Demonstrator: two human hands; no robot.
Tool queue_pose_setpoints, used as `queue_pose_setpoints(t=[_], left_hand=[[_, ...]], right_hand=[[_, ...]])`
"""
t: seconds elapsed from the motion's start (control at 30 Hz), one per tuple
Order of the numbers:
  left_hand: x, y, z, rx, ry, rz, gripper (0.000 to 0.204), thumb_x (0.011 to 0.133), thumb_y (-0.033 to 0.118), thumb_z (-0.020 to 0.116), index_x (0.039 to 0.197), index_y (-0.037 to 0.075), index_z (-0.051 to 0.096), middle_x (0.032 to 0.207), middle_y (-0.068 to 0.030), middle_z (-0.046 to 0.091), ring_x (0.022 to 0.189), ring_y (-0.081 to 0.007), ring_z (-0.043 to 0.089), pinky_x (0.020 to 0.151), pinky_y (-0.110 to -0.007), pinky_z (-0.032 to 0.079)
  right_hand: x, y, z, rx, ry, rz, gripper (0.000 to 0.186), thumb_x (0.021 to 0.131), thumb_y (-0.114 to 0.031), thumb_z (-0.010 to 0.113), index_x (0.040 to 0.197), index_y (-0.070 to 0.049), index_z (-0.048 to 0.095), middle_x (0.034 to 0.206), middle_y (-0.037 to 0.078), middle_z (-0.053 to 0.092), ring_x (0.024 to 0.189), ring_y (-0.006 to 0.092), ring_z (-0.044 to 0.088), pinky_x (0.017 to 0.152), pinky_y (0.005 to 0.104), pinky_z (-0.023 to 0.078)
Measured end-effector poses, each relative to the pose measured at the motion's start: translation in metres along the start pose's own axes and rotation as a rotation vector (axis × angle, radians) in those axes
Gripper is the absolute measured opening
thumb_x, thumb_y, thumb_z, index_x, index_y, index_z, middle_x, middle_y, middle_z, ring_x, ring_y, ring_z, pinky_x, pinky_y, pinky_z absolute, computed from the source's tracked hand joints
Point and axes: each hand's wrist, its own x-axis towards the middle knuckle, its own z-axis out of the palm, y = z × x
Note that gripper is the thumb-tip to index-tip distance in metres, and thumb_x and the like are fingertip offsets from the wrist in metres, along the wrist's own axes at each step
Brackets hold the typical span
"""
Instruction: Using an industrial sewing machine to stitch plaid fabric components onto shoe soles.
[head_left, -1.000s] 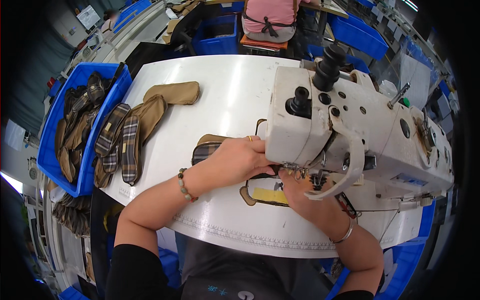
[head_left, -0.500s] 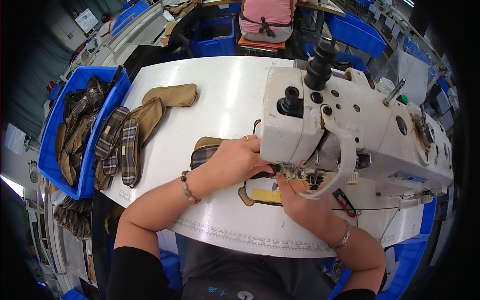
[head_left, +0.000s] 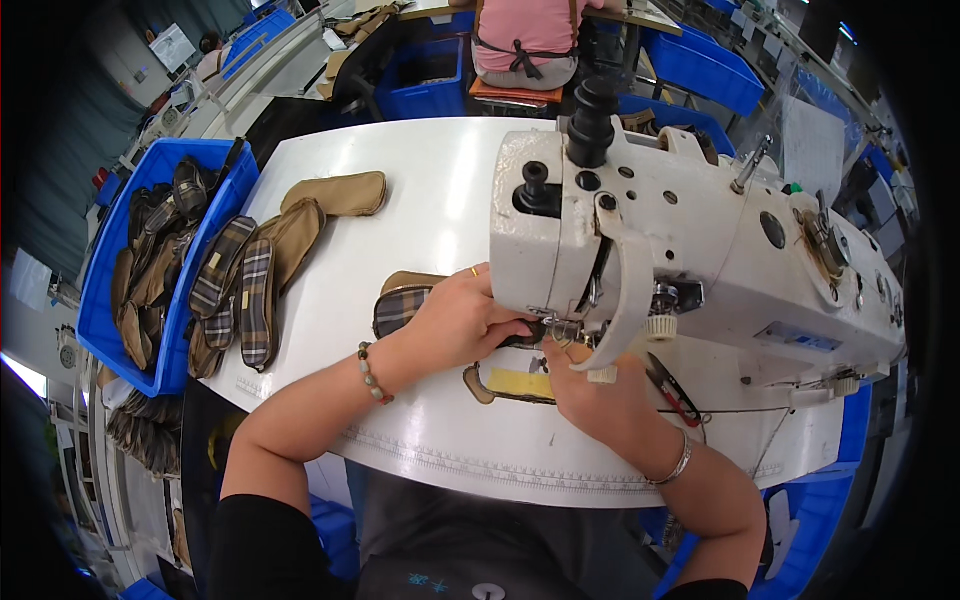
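Note:
At the needle area of a white sewing machine (head_left: pixel 560 250), both my hands work on a plaid and tan fabric pouch (head_left: pixel 400 308). My left hand (head_left: pixel 462 318) has its fingers closed on the dark edge of the pouch, just left of the presser foot. Opposite it, my right hand (head_left: pixel 605 395) pinches at the same edge under the machine head, its fingertips partly hidden by the machine. Tan-edged fabric with a yellow strip (head_left: pixel 520 384) lies flat between my hands on the near side; its join to the pouch is hidden.
Several plaid and tan pouches (head_left: pixel 258 300) lie on the white table (head_left: pixel 440 180) at left, beside a blue bin (head_left: pixel 95 300) of similar pieces. Red-handled snips (head_left: pixel 675 390) lie right of my right hand. A person in pink (head_left: pixel 525 35) sits beyond the table.
The whole view has shifted slightly, with the machine appearing further left. Both hands stay at the fabric edge by the presser foot, with little visible change in grip.

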Motion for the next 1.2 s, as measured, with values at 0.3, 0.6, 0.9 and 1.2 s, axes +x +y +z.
queue_pose_setpoints(t=[0.3,0.6,0.9,1.2], left_hand=[[0.001,-0.003,0.004,-0.055,0.014,0.046,0.020,0.074,0.015,0.079,0.094,0.010,0.078,0.104,-0.0054,0.068,0.091,-0.0277,0.063,0.084,-0.037,0.051],[-0.002,0.000,0.000,0.052,-0.031,0.038,0.023,0.074,0.017,0.079,0.097,0.013,0.078,0.108,-0.0024,0.067,0.089,-0.0264,0.064,0.080,-0.036,0.053],[0.004,0.004,-0.001,0.116,-0.032,0.021,0.022,0.077,0.023,0.079,0.096,0.014,0.078,0.100,-0.0046,0.066,0.090,-0.0257,0.066,0.073,-0.036,0.056],[0.009,0.011,-0.008,0.146,-0.032,-0.058,0.023,0.077,0.026,0.080,0.097,0.016,0.077,0.096,-0.0077,0.069,0.090,-0.0273,0.067,0.068,-0.037,0.057]], right_hand=[[-0.001,0.000,0.004,-0.107,0.064,-0.067,0.012,0.081,-0.004,0.068,0.092,-0.003,0.075,0.070,0.004,0.065,0.064,0.0204,0.065,0.057,0.0371,0.052],[0.006,-0.014,-0.008,-0.309,-0.090,-0.140,0.035,0.073,-0.008,0.064,0.106,0.001,0.073,0.073,0.003,0.059,0.065,0.0195,0.062,0.059,0.0372,0.052],[-0.003,-0.008,-0.019,-0.177,-0.080,-0.221,0.038,0.073,-0.004,0.065,0.110,0.005,0.071,0.072,0.006,0.064,0.056,0.0190,0.061,0.051,0.0332,0.050],[-0.007,-0.004,-0.010,-0.136,-0.083,-0.185,0.038,0.074,-0.005,0.064,0.110,0.004,0.070,0.072,0.004,0.065,0.055,0.0186,0.061,0.050,0.0346,0.050]])
